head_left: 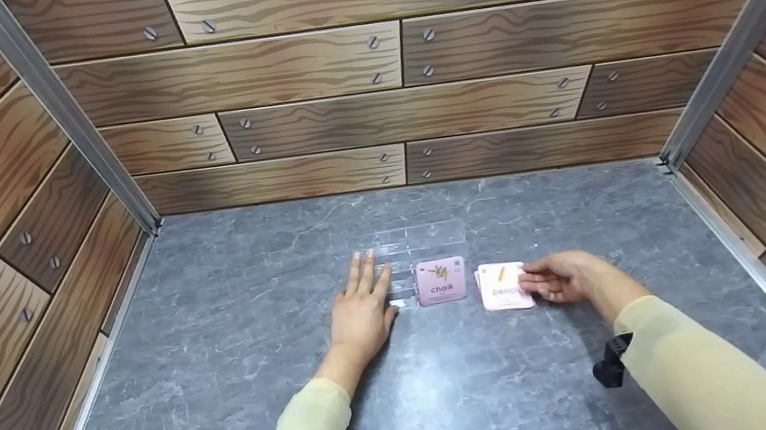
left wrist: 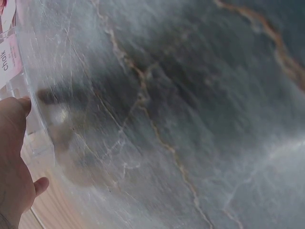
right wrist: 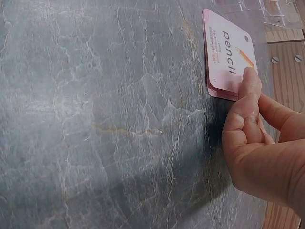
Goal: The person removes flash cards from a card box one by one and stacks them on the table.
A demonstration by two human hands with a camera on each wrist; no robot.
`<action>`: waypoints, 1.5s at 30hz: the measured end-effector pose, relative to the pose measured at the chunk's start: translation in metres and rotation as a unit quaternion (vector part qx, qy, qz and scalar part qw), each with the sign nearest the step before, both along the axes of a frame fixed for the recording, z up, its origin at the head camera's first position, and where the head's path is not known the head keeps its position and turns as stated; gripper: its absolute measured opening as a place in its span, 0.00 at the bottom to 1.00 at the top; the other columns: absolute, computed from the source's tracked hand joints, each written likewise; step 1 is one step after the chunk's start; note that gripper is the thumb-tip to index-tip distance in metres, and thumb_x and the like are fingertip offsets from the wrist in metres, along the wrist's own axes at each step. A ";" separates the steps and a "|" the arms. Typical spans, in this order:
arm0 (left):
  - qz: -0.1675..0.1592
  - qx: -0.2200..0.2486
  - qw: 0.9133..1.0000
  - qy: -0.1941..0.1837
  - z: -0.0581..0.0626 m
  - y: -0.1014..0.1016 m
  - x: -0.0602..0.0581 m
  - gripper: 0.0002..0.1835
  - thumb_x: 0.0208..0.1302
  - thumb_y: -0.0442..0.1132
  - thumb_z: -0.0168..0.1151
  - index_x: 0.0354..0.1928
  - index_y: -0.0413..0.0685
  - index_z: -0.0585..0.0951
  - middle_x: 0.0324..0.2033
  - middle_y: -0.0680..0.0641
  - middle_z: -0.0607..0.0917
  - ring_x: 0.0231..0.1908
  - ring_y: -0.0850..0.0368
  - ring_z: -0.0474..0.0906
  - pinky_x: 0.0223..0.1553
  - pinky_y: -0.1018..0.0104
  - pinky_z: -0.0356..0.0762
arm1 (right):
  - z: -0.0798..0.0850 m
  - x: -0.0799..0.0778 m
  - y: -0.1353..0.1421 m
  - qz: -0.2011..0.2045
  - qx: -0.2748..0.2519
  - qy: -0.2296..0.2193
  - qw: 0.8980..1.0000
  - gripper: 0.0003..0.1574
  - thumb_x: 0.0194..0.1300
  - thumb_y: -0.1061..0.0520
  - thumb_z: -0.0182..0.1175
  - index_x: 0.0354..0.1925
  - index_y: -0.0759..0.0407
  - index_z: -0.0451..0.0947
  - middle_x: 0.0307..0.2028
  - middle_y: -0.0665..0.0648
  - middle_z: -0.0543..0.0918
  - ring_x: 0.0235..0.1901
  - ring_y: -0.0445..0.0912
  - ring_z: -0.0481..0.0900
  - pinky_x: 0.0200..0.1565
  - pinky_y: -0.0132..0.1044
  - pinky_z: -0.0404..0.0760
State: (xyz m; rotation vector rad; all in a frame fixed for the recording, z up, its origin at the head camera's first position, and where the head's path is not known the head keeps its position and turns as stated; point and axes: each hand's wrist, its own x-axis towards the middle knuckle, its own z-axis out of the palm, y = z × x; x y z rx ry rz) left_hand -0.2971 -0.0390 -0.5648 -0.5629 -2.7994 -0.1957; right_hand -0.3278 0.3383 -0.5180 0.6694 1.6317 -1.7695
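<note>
A clear plastic rack (head_left: 435,235) with stepped rows lies on the grey marbled surface. My left hand (head_left: 360,313) rests at its left side, fingers stretched forward over it. A pink flash card (head_left: 442,289) reading "chalk" leans at the rack's right front. To the right, my right hand (head_left: 560,276) pinches the right edge of a flash card (head_left: 504,295) reading "pencil", with an orange pencil drawn on it. In the right wrist view the thumb lies on the pencil card (right wrist: 226,55), the other fingers are curled, and another pink card edge shows beneath.
Wood-print panels (head_left: 313,125) close off the back and both sides. Metal corner posts (head_left: 76,128) stand at the back left and right. A black wrist device (head_left: 611,362) is strapped below the right sleeve (head_left: 700,359).
</note>
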 end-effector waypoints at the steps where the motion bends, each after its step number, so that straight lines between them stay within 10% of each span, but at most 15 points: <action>1: 0.000 -0.001 1.000 0.000 0.000 0.000 0.000 0.39 0.70 0.55 0.69 0.79 0.52 0.71 0.81 0.41 0.61 0.82 0.42 0.51 0.59 0.44 0.81 | 0.000 0.000 0.000 -0.001 0.000 0.000 1.000 0.22 0.83 0.58 0.52 0.33 0.60 0.87 0.27 0.53 0.91 0.27 0.38 0.90 0.31 0.25 0.81; 45: 0.007 -0.014 1.000 -0.006 0.003 0.001 0.001 0.39 0.71 0.56 0.68 0.80 0.53 0.70 0.82 0.42 0.59 0.82 0.42 0.51 0.59 0.43 0.81 | 0.004 0.004 0.009 -0.027 -0.008 0.026 0.999 0.11 0.83 0.58 0.52 0.46 0.57 0.81 0.31 0.51 0.92 0.30 0.40 0.91 0.33 0.27 0.83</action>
